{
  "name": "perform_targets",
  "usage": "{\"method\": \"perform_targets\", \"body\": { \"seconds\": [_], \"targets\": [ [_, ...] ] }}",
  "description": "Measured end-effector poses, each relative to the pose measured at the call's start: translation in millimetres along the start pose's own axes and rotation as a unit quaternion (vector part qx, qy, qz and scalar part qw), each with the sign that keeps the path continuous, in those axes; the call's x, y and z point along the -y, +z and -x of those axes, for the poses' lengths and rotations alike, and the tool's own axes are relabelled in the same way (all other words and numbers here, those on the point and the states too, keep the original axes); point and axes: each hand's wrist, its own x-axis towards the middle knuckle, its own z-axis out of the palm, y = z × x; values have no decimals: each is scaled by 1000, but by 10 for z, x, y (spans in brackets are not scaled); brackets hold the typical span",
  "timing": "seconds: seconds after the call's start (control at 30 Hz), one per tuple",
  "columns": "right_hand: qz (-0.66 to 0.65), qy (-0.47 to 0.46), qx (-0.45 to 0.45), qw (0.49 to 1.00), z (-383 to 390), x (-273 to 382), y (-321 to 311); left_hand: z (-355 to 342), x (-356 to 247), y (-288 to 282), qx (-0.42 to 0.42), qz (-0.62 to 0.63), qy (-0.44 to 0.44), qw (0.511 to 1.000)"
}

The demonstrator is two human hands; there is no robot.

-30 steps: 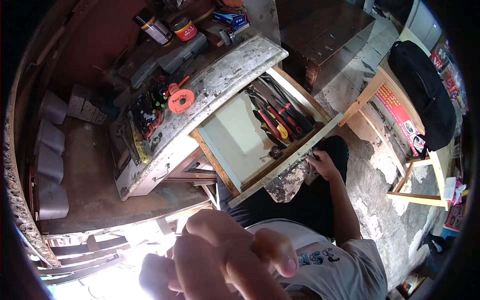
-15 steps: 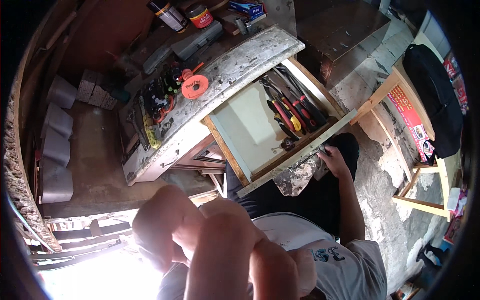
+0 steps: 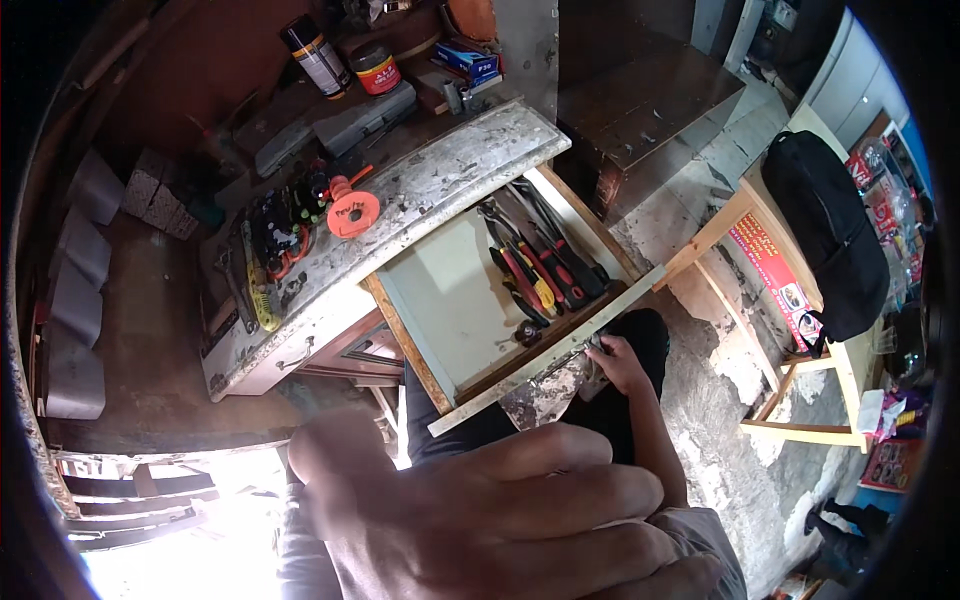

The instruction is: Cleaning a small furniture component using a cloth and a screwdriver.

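Hands well apart: R hand (image 3: 622, 368) is clamped on the front of a pulled-out, white-floored wooden drawer (image 3: 435, 310); L hand (image 3: 490, 510) looms up close across the bottom of my view, fingers side by side & bent, too near & blurry for me to tell if it's gripping anything. Step in hand, as I read it: R steadying the drawer while it's out. Next move, I'd say, calls for a firm R grip w/ the L clear of the front edge. Drawer juts from a cabinet w/ a chipped white top (image 3: 450, 170), beyond the L hand; any contact there I can't make out. Red-, yellow- & black-handled metal hand tools (image 3: 535, 278) lie bunched inside, just past the front edge from the R hand, touched by neither.
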Motion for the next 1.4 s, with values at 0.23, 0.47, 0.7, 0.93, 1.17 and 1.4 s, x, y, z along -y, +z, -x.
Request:
{"method": "perform_targets", "body": {
  "seconds": [0.23,0.47,0.7,0.93,1.17,1.4],
  "targets": [
    [-33,6,-10,999,112,87,-41,952,-433,-470,31,607,-268,747],
    [-214,67,54,973,-34,141,-61,1849,-2483,-538,192,866,-444,-128],
    [-404,59,53,911,-17,46,-100,3498,-3113,-1686,498,849,-133,119],
    [-632,-53,6,773,261,270,-214,4175,-3730,-2166,381,922,73,-15],
    [-684,-222,-41,694,536,1473,-409,3957,-3270,-2228,436,891,105,72],
    [224,-205,-72,950,-241,2796,-381,3652,-3062,-2451,514,747,185,379]
  ]
}}
